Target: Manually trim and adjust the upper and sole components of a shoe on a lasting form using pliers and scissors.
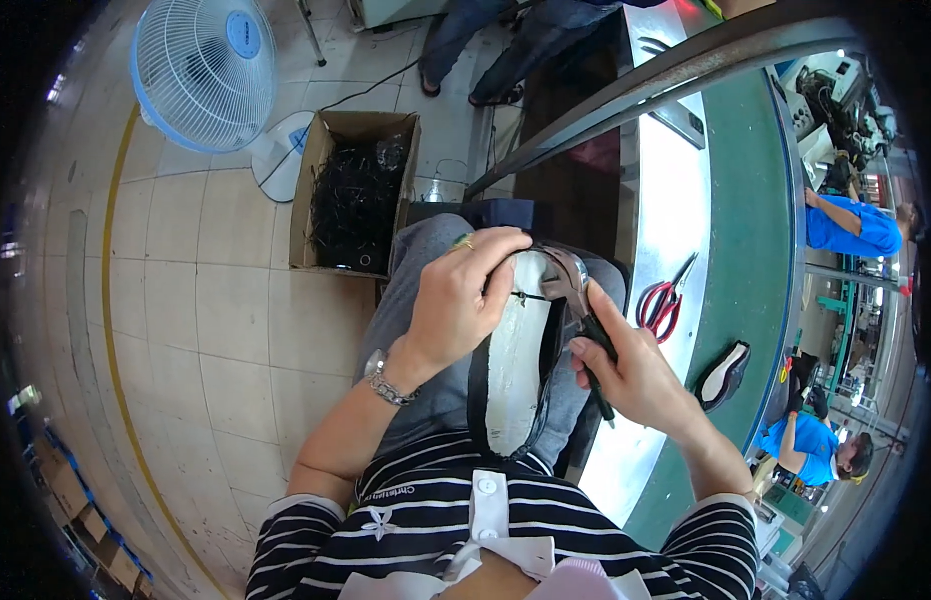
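An unfinished shoe lies across my lap, sole side up. Its bottom is white, with a black upper wrapped around the edge. My left hand grips the far end of the shoe, fingers over its rim. In my right hand is a pair of lasting pliers with a curved metal head and dark handles. The pliers' head rests at the far right rim of the shoe; what the jaws bite on is hidden. A small dark strand crosses the white bottom near the head.
To my right runs a bench with a metal edge and green top. Red-handled scissors and another shoe lie there. A metal bar slants overhead. Far left are a carton of black scraps and a fan. Other people work nearby.
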A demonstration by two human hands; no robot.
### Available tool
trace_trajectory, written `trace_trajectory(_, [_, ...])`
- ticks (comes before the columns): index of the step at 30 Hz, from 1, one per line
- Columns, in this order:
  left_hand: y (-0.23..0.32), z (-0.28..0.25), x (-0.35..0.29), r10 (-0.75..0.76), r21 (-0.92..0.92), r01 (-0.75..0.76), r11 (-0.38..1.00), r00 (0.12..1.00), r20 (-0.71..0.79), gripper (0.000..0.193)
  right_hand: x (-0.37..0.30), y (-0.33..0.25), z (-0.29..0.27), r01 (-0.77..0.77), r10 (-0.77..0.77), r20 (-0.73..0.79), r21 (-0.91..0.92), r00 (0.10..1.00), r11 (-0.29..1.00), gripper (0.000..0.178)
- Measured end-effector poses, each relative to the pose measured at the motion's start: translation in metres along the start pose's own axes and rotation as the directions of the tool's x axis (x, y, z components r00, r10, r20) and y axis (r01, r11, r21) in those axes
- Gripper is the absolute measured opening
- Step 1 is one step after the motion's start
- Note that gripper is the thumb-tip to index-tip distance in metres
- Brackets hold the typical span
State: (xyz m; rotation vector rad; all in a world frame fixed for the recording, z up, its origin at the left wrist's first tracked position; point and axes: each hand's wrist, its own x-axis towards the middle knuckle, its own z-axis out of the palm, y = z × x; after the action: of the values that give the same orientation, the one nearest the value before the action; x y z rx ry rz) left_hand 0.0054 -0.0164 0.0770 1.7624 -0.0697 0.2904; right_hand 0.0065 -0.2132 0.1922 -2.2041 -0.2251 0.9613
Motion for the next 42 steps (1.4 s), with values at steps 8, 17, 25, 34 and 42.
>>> trace_trajectory(8, [-0.009,-0.011,0.008,0.324,0.32,-0.383,0.867,0.919,0.224,0.028,0.003,-0.032,-0.032,0.028,0.005,0.083,-0.387,0.997,0.922,0.062])
trace_trajectory(17, [-0.011,-0.011,0.011,0.37,0.34,-0.43,0.836,0.9,0.229,0.033,0.026,-0.016,-0.009,0.123,-0.329,-0.19,-0.669,0.925,0.733,0.075])
trace_trajectory(25, [-0.008,-0.011,0.011,0.361,0.324,-0.42,0.848,0.905,0.226,0.027,0.032,0.001,0.006,0.052,-0.217,-0.184,-0.636,0.959,0.77,0.074])
trace_trajectory(34, [-0.004,-0.011,0.009,0.117,0.088,-0.131,0.988,0.982,0.145,0.028,0.037,-0.003,0.013,0.082,-0.222,-0.187,-0.558,0.957,0.826,0.072])
trace_trajectory(42, [0.003,-0.015,0.018,0.216,0.182,-0.269,0.946,0.939,0.267,0.041,0.02,0.069,-0.003,0.047,0.074,-0.614,0.179,0.786,0.983,0.065])
